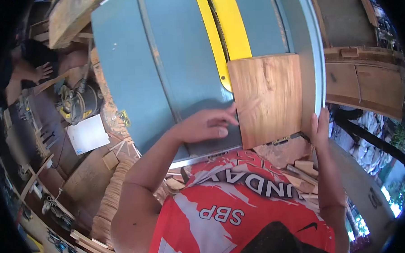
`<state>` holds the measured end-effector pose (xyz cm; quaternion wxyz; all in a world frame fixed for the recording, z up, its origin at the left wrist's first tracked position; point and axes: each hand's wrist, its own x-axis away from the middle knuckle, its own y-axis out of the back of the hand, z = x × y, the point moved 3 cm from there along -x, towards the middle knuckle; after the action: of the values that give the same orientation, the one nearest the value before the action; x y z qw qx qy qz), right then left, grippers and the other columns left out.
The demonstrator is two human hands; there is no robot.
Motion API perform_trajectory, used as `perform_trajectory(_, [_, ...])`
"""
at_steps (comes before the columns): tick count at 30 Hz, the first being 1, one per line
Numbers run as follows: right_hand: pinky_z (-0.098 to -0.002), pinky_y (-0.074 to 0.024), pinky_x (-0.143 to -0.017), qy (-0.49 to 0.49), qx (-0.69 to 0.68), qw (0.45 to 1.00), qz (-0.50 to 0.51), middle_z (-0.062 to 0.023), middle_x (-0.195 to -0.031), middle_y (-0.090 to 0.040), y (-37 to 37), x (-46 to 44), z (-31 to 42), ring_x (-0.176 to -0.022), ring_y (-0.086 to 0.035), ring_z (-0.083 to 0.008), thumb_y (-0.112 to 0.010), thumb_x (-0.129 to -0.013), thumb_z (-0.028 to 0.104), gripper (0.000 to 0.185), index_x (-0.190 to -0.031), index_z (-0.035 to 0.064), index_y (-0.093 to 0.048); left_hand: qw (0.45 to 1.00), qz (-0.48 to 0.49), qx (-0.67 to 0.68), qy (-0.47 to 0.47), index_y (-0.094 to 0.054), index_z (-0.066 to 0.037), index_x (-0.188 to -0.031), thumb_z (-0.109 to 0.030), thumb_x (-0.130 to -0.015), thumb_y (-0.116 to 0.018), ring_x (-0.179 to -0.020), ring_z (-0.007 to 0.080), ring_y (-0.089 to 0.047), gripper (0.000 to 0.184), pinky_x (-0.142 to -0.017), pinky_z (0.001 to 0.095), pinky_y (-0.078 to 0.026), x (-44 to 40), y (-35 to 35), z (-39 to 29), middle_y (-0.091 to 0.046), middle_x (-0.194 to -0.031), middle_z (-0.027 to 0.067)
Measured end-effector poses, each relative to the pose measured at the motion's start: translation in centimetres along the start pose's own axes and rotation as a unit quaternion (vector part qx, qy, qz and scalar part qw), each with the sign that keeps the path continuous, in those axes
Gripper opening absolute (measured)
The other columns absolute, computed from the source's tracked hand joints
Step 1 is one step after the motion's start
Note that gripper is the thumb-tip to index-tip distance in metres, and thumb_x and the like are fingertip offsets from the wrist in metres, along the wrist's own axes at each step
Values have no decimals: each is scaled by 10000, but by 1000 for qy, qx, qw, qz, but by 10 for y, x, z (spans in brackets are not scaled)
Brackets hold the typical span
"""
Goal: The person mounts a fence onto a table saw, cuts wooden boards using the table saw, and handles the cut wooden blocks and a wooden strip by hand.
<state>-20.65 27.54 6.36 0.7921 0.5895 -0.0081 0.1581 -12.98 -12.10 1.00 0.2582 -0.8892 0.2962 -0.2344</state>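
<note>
A wooden board [268,101] lies flat on the blue table saw top [127,62], alongside the blue rip fence [312,67]. Its far edge meets the yellow insert plate [233,25], where the slot for the blade runs. My left hand [207,125] hovers over the saw top just left of the board, fingers loosely apart and holding nothing; whether a fingertip touches the board's edge I cannot tell. At the near end of the fence, my right hand [320,128] has its fingers on both sides of it.
Another person's hand [43,72] shows at the far left, beside a machine [80,102] on the floor. A white sheet [88,134] lies below it. Stacked wood pieces [110,198] stand at my left. Wooden panels [368,83] are beyond the fence.
</note>
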Motion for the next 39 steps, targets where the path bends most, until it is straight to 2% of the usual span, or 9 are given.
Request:
perform_trajectory(5, [-529,-304,-1044,15,-2,1000,19,-322,-1300,-438,1,-2,2,-1210,-416,-480,-392,-991,266,454,-1298,-65,-438,996,84,-14,13,-571,-10,-1277,-293,-919,-661,-1462,288,-224,466,-1172,398,-205,-5,18,2,-371,-1504,222])
perform_trajectory(6, [-525,-305,-1043,12,-9,1000,28,-313,-1315,-428,1,-2,1,-1212,-414,-475,-380,-990,273,475,-1313,-73,-423,994,105,-23,5,-542,-56,-1307,-266,-917,-648,-1453,325,-246,455,-1148,390,-254,-6,21,5,-276,-1529,283])
perform_trajectory(10, [-516,-295,-1049,3,-7,998,62,-302,-1340,-408,5,-12,14,-1224,-401,-470,-349,-991,329,562,-1357,-98,-366,992,124,-28,-18,-546,-53,-1294,-214,-906,-658,-1452,369,-234,434,-1151,388,-236,-10,25,4,-213,-1536,317])
perform_trajectory(20, [-509,-294,-1054,1,16,997,81,-310,-1361,-388,7,-8,10,-1250,-384,-473,-324,-1009,348,580,-1370,-105,-348,991,130,-6,-33,-561,-45,-1273,-187,-902,-655,-1442,370,-260,408,-1142,387,-262,-12,24,6,-223,-1531,318])
perform_trajectory(27, [-517,-326,-1024,11,56,998,13,-315,-1336,-403,2,1,1,-1207,-412,-479,-377,-1000,269,475,-1326,-75,-405,994,22,-103,-36,-598,-33,-1238,-209,-895,-669,-1420,324,-331,392,-1141,404,-279,-7,1,8,-308,-1529,242])
perform_trajectory(31, [-500,-353,-1010,21,14,999,-19,-304,-1276,-442,4,-5,7,-1162,-432,-487,-448,-976,220,403,-1279,-45,-466,949,-79,-287,-107,-626,-60,-1180,-175,-861,-694,-1394,369,-361,346,-1125,415,-301,-7,-22,21,-302,-1522,263])
perform_trajectory(34, [-473,-369,-1016,-2,-16,1000,-14,-276,-1256,-505,12,-4,-2,-1168,-483,-433,-496,-971,239,414,-1280,-35,-490,895,-163,-388,-147,-645,-91,-1131,-151,-819,-724,-1359,400,-396,327,-1101,422,-329,-11,-40,37,-302,-1507,294])
perform_trajectory(37, [-400,-422,-1019,5,-326,942,-81,-153,-1233,-613,23,2,-33,-1138,-576,-271,-523,-986,238,383,-1290,6,-528,833,-244,-464,-178,-666,-113,-1055,-137,-767,-761,-1292,427,-451,304,-1060,432,-367,-18,-65,39,-301,-1488,333])
perform_trajectory(39, [-368,-448,-990,-86,-535,812,-217,-116,-1222,-623,10,5,-79,-1117,-592,-239,-492,-1004,221,341,-1270,15,-545,778,-312,-512,-188,-669,-110,-1023,-146,-763,-770,-1261,439,-471,281,-1041,439,-380,-21,-76,48,-287,-1493,336])
